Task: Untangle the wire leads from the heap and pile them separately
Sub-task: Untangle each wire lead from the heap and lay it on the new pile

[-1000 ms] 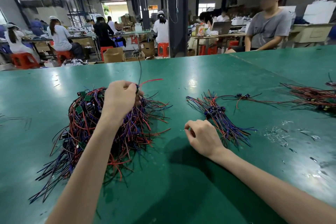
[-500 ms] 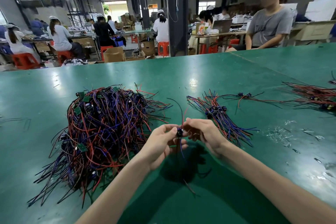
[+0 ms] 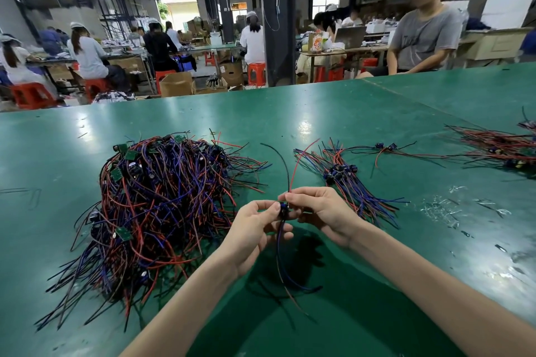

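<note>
Nearest the bench's (image 3: pixel 66 153) front edge, both forearms reach in and the hands meet just above the green top, about midway between its left and right sides. The left hand (image 3: pixel 255 229) pinches a single wire lead (image 3: pixel 283 209) by its small dark end piece, thumb and fingertips closed on it. The right hand (image 3: pixel 322 214) pinches the same piece from the other side, fingers curled. From that pinch a red and a black wire rise and curve away, while blue and dark wires hang down toward the front edge (whether their tips touch the bench is hard to tell).

To the left of the hands lies the heap (image 3: pixel 162 206), a thick tangle of red, blue and black wires with small green boards caught in it, its loose ends fanning toward the front left corner. Just beyond the right hand lies the sorted pile (image 3: pixel 348 182), smaller and flatter, its wires roughly side by side. Bits of clear plastic (image 3: pixel 441 209) lie to its right. Farther right, a loose lead (image 3: pixel 388 149) lies alone, and another bundle (image 3: pixel 499 148) lies at the right edge.

Past the far edge, a seated person in a grey shirt (image 3: pixel 420 35) and workers on red stools (image 3: pixel 256 72) sit at other tables.
</note>
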Tool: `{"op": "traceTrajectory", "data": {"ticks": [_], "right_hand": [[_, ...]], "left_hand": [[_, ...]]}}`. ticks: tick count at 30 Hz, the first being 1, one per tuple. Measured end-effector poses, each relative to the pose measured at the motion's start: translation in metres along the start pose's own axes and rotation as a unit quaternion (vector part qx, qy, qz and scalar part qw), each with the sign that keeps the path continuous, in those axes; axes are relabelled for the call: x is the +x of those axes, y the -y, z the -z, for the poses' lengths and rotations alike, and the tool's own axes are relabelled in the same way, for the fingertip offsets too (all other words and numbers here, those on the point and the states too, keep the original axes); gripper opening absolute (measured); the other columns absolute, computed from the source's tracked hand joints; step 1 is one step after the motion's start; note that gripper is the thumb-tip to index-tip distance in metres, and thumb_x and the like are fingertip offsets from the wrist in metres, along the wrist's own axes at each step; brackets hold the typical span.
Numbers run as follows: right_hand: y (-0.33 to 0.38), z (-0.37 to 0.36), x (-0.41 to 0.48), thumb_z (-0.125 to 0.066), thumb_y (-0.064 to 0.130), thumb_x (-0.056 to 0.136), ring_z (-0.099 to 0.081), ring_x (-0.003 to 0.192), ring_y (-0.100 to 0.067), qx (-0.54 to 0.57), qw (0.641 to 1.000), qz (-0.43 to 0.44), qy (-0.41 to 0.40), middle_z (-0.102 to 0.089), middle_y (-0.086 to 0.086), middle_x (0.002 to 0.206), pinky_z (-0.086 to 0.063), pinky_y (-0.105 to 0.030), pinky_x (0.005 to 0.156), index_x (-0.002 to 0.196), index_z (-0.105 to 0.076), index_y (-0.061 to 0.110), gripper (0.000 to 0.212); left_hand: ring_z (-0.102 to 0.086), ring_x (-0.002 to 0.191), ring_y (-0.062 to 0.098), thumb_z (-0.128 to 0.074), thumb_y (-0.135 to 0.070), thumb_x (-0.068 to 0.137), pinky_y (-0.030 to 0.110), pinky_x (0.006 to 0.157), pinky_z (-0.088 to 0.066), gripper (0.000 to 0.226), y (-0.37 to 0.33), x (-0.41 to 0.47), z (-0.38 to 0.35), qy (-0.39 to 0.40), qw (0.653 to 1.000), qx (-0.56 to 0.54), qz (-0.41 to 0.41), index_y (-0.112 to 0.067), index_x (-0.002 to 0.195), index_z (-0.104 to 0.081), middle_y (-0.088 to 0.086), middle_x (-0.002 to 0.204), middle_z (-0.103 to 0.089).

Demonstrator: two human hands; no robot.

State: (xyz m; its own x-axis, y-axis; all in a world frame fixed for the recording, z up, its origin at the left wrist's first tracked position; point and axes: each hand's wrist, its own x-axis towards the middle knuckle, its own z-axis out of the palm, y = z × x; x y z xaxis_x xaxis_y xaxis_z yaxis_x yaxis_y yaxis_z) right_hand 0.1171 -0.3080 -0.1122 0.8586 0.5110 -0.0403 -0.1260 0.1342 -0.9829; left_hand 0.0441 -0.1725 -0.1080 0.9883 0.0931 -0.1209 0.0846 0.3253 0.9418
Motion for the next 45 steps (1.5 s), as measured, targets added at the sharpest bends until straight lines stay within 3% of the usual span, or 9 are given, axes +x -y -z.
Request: {"op": "traceTrajectory", "data": {"ticks": [5, 10, 13, 17, 21, 25, 32, 38, 45], "right_hand": [[-0.002, 0.002, 0.003, -0.070, 0.007, 0.081, -0.050, 0.051, -0.004, 0.003, 0.998, 0.014, -0.066, -0.063, 0.003, 0.064, -0.043, -0.018, 0.057, 0.079, -0.071, 0.008, 0.002], [0.003, 0.011, 0.010, -0.071, 0.007, 0.081, -0.049, 0.047, -0.001, -0.018, 0.990, 0.030, -0.135, -0.064, 0.006, 0.057, -0.041, -0.014, 0.048, 0.076, -0.067, 0.009, 0.007], [0.005, 0.016, 0.012, -0.071, 0.008, 0.081, -0.050, 0.048, -0.002, -0.024, 0.989, 0.029, -0.142, -0.065, 0.007, 0.057, -0.042, -0.015, 0.049, 0.077, -0.067, 0.009, 0.006], [0.004, 0.014, 0.014, -0.072, 0.008, 0.080, -0.052, 0.048, -0.004, -0.017, 0.995, 0.001, -0.094, -0.065, 0.004, 0.059, -0.045, -0.018, 0.053, 0.076, -0.067, 0.011, 0.007], [0.005, 0.013, 0.014, -0.072, 0.009, 0.081, -0.052, 0.048, -0.005, -0.008, 0.997, -0.003, -0.080, -0.065, 0.002, 0.060, -0.046, -0.019, 0.053, 0.075, -0.069, 0.010, 0.006], [0.009, 0.016, 0.016, -0.068, 0.009, 0.084, -0.050, 0.047, -0.004, 0.004, 0.994, 0.020, -0.112, -0.062, 0.003, 0.057, -0.045, -0.017, 0.050, 0.072, -0.067, 0.008, 0.012], [0.013, 0.027, 0.021, -0.062, 0.005, 0.089, -0.050, 0.045, -0.001, -0.074, 0.972, 0.096, -0.200, -0.060, -0.001, 0.062, -0.048, -0.017, 0.048, 0.070, -0.062, 0.008, 0.019], [0.017, 0.030, 0.021, -0.053, 0.001, 0.094, -0.051, 0.047, -0.009, 0.039, 0.985, 0.054, -0.158, -0.050, -0.007, 0.070, -0.050, -0.022, 0.047, 0.082, -0.052, 0.008, 0.014], [0.019, 0.038, 0.018, -0.051, -0.001, 0.093, -0.053, 0.057, -0.014, 0.138, 0.985, -0.007, -0.107, -0.056, -0.011, 0.076, -0.053, -0.022, 0.051, 0.090, -0.053, 0.002, 0.005]], "left_hand": [[-0.061, 0.052, 0.013, -0.048, -0.006, 0.097, 0.025, 0.050, -0.052, 0.007, 0.003, 0.000, -0.001, 0.000, 1.000, 0.028, -0.001, -0.002, 0.101, -0.051, 0.010, 0.072, -0.071], [-0.058, 0.050, 0.014, -0.041, -0.002, 0.098, 0.028, 0.050, -0.053, 0.019, 0.003, 0.000, -0.004, 0.017, 0.999, 0.042, 0.013, -0.003, 0.098, -0.060, 0.012, 0.069, -0.068], [-0.057, 0.051, 0.016, -0.041, -0.001, 0.096, 0.029, 0.052, -0.053, 0.022, 0.002, 0.000, -0.005, 0.016, 0.999, 0.047, 0.022, 0.001, 0.100, -0.062, 0.015, 0.070, -0.066], [-0.058, 0.051, 0.018, -0.055, -0.014, 0.093, 0.029, 0.051, -0.054, 0.021, 0.003, 0.001, -0.006, -0.006, 0.998, 0.052, 0.029, 0.000, 0.081, -0.064, 0.013, 0.066, -0.062], [-0.057, 0.048, 0.017, -0.059, -0.005, 0.090, 0.029, 0.049, -0.055, 0.020, 0.005, 0.002, -0.005, -0.015, 0.998, 0.061, 0.029, -0.001, 0.071, -0.059, 0.011, 0.062, -0.059], [-0.054, 0.044, 0.014, -0.059, -0.002, 0.089, 0.028, 0.046, -0.054, 0.020, 0.009, 0.003, -0.006, -0.008, 0.995, 0.099, 0.032, -0.002, 0.069, -0.057, 0.009, 0.057, -0.056], [-0.051, 0.042, 0.014, -0.061, 0.003, 0.086, 0.028, 0.047, -0.054, 0.015, 0.012, 0.004, -0.005, -0.003, 0.990, 0.136, 0.040, 0.000, 0.071, -0.060, 0.008, 0.054, -0.053], [-0.052, 0.044, 0.015, -0.062, 0.002, 0.085, 0.027, 0.046, -0.052, 0.011, 0.010, 0.005, 0.002, -0.008, 0.989, 0.141, 0.034, 0.004, 0.076, -0.066, 0.010, 0.056, -0.055], [-0.053, 0.045, 0.015, -0.062, 0.000, 0.086, 0.026, 0.047, -0.052, 0.015, 0.012, 0.005, 0.002, 0.001, 0.990, 0.138, 0.027, 0.000, 0.073, -0.069, 0.009, 0.056, -0.056]]}}
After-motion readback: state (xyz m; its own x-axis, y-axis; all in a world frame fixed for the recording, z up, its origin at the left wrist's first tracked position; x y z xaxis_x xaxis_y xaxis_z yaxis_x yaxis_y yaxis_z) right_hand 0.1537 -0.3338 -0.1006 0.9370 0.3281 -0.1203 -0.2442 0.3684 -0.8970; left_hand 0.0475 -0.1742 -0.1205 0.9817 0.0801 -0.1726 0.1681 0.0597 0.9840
